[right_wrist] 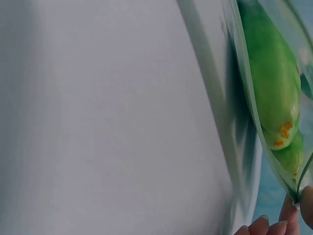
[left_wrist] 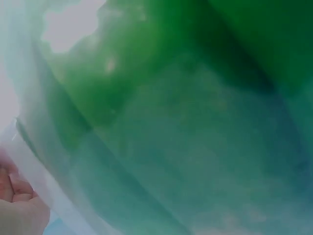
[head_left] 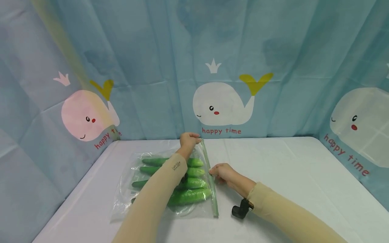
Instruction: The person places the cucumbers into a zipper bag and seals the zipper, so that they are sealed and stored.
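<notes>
A clear zip bag (head_left: 123, 204) lies flat with several green cucumbers (head_left: 194, 195) side by side inside it. Its green-tinted zip strip (head_left: 215, 200) runs along the right side. At the far corner of that strip, my left hand (head_left: 187, 141) pinches the bag's edge. My right hand (head_left: 225, 173) pinches the strip about midway along, between thumb and finger. In the right wrist view, the bag's mouth gapes around a cucumber end (right_wrist: 274, 93) and narrows to a point at the fingertips (right_wrist: 289, 215). Blurred plastic and green fill most of the left wrist view.
A white-covered table (head_left: 273, 158) carries the bag. Behind and beside it hangs a blue curtain (head_left: 152, 111) printed with whales. My left forearm (head_left: 152, 195) crosses over the bag and hides parts of the cucumbers. A small black camera (head_left: 241, 208) sits at my right wrist.
</notes>
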Demonstrator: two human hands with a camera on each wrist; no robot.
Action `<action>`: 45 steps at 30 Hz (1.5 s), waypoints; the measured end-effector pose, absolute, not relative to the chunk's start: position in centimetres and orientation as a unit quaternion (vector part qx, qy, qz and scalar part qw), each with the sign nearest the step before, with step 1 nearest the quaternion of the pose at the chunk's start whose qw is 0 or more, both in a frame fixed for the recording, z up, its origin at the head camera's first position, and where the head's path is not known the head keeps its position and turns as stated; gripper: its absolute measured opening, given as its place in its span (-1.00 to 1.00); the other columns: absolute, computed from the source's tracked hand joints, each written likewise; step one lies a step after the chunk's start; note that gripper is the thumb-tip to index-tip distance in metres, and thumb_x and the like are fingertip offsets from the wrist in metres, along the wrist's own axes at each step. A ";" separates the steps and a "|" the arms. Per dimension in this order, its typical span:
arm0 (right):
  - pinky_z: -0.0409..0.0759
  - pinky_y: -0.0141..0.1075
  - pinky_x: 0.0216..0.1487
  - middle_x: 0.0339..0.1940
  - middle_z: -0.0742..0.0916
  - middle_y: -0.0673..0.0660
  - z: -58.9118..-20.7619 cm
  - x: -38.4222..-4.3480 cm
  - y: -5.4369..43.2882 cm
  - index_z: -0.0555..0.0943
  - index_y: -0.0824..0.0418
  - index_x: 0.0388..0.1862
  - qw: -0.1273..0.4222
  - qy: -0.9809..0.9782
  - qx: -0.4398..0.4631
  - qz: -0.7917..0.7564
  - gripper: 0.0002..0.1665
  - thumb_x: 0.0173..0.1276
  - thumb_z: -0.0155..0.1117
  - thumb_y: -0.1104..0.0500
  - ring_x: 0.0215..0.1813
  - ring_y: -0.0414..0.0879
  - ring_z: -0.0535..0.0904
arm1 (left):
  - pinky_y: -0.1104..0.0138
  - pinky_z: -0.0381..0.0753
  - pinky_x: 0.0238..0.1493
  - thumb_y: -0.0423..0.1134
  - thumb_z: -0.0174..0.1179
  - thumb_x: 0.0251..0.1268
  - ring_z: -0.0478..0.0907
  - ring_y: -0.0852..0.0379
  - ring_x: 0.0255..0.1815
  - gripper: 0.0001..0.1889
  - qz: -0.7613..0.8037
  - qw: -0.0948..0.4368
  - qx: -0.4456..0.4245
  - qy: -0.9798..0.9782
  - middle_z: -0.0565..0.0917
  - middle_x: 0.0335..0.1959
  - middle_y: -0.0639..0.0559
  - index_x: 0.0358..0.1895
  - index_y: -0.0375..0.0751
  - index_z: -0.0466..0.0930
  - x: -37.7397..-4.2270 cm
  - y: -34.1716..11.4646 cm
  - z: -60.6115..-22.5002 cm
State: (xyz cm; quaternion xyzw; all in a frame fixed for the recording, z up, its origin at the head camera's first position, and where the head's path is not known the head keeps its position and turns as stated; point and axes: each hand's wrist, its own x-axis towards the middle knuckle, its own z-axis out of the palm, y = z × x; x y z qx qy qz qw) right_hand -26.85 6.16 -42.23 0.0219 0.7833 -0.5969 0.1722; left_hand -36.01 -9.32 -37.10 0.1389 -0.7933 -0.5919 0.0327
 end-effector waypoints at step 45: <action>0.29 -0.41 -0.64 -0.69 0.44 0.02 -42.1 -22.2 7.3 0.53 0.26 -0.51 0.196 0.788 -0.013 -0.583 -0.83 0.29 0.24 0.32 -0.65 -0.18 0.31 | 0.17 0.61 -0.05 -0.53 0.26 0.19 0.62 -0.13 -0.07 -0.76 -0.595 0.076 0.071 -0.797 0.68 -0.19 -0.24 -0.05 -0.44 0.66 -35.1 -10.0 -36.3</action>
